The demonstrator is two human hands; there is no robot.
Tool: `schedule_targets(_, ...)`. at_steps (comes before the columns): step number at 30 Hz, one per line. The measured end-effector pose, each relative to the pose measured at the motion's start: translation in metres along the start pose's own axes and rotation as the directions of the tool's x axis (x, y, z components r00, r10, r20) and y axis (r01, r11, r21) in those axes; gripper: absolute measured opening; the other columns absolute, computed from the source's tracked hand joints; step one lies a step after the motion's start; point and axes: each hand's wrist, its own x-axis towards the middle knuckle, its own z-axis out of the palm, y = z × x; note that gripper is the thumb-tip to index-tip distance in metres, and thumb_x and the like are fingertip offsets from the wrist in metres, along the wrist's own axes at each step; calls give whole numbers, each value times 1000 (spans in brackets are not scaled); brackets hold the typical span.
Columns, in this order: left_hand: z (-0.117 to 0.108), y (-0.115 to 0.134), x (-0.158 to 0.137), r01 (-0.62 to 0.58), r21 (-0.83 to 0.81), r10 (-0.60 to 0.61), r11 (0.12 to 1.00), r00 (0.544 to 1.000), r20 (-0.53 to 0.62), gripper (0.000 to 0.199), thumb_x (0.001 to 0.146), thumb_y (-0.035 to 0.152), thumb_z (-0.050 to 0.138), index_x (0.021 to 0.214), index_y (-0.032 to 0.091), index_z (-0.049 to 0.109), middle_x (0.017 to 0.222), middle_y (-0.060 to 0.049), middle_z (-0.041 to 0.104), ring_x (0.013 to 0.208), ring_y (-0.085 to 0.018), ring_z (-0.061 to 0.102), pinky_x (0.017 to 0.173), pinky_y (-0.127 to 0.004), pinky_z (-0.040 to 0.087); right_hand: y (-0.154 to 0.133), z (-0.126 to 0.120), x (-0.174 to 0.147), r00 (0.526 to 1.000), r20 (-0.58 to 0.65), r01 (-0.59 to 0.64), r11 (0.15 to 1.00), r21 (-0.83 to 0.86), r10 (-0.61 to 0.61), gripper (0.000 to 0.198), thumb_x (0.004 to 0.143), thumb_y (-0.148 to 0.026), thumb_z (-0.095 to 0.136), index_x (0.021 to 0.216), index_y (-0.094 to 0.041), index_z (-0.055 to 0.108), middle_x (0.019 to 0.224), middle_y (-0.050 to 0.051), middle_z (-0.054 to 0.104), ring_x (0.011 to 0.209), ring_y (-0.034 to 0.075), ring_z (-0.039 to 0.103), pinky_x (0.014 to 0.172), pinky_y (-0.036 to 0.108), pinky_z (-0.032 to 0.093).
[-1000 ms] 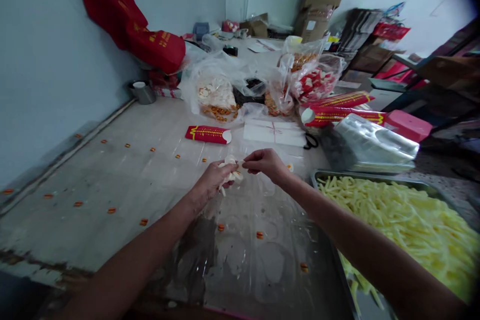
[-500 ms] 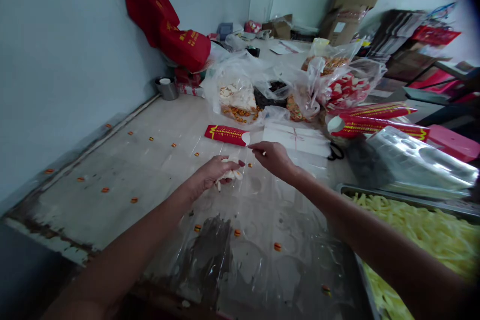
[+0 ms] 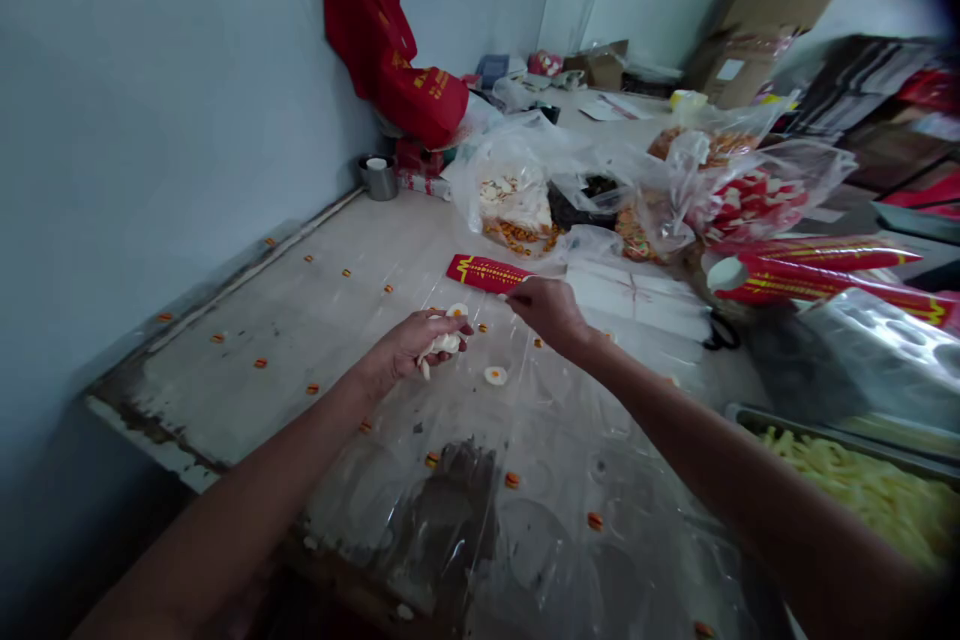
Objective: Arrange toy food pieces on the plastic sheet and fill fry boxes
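My left hand (image 3: 420, 342) is curled around a bunch of small white fried-egg pieces (image 3: 442, 346). One fried-egg piece with an orange yolk (image 3: 457, 311) shows at its fingertips. Between and below both hands, another fried egg (image 3: 495, 376) lies on a clear plastic sheet with round hollows (image 3: 532, 540). My right hand (image 3: 551, 315) has its fingers pinched together just in front of a red carton with yellow print (image 3: 487, 273). A small pale bit shows at those fingertips, too small to make out. Miniature burgers (image 3: 511, 480) are spread over the clear sheets in several spots.
Clear bags of small pieces (image 3: 517, 205) stand at the back, beside a bag of red-and-white pieces (image 3: 757, 205). Red cartons (image 3: 825, 280), scissors (image 3: 722, 332) and stacked clear moulded trays (image 3: 892, 350) are at right. A metal tray (image 3: 840, 450) holds pale yellow strips. A metal cup (image 3: 381, 182) stands by the wall.
The view has swung left, so things sit further right. My left hand has drawn away from my right, and a fried egg shows on the sheet between them.
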Motion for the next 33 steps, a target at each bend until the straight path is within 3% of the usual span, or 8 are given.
schedule_targets(3,-11,1,2,12,-13,-12,1000,999,-45,37,69,48,78,86,16,73,75,-5,68,61,-12,56,53,-22,36,-11,14,7,923,278,367,823,-435,-265,25,91,-6,50,91,-12,73,101,15,69,99,28,60,79,34,48)
schedule_targets(6,-12,1,-1,8,29,-7,1000,998,-61,41,66,50,81,90,17,74,78,-5,70,67,-14,59,55,-22,37,-21,23,4,886,383,446,712,-543,-263,28,91,-3,45,100,-8,72,106,18,66,101,29,59,77,35,47)
schedule_targets(11,-10,-1,-12,28,52,-26,998,999,-40,43,68,54,79,91,17,75,77,-5,70,65,-13,57,53,-23,35,-28,13,-23,932,312,295,888,-353,-185,26,100,-19,50,117,-18,70,103,8,70,92,21,64,77,29,45)
schedule_targets(19,-27,-10,-38,-12,39,16,999,996,-86,47,70,57,76,95,17,74,79,-5,69,60,-11,54,52,-22,34,-37,16,-53,778,521,478,869,-126,-352,18,82,-8,63,94,-18,72,100,8,68,95,20,63,79,28,44)
schedule_targets(22,-42,-10,-49,-8,61,16,998,991,-135,50,70,59,76,96,17,75,79,-5,69,58,-10,52,51,-22,32,-34,22,-37,813,498,351,936,-8,-301,17,71,-7,70,84,-18,70,87,4,70,85,19,64,74,27,46)
schedule_targets(24,-53,-9,-51,-12,74,24,997,985,-173,50,69,59,77,95,17,75,79,-5,69,57,-9,51,51,-22,31,-36,26,-14,859,475,134,979,151,-191,12,70,-9,73,75,-18,67,71,1,68,68,16,64,64,25,47)
schedule_targets(28,-75,-5,-45,-36,45,46,998,972,-233,46,66,57,79,91,18,75,77,-4,69,60,-11,54,52,-23,34,-49,39,51,928,363,-284,782,555,80,13,74,-13,75,79,-16,63,62,2,67,57,16,67,54,24,53)
schedule_targets(33,-92,3,-41,-55,30,61,998,965,-256,41,68,52,79,91,18,75,78,-4,69,66,-13,57,55,-23,38,-53,64,108,887,351,-446,754,483,301,20,69,-6,76,65,-15,59,51,2,63,50,16,65,49,23,54)
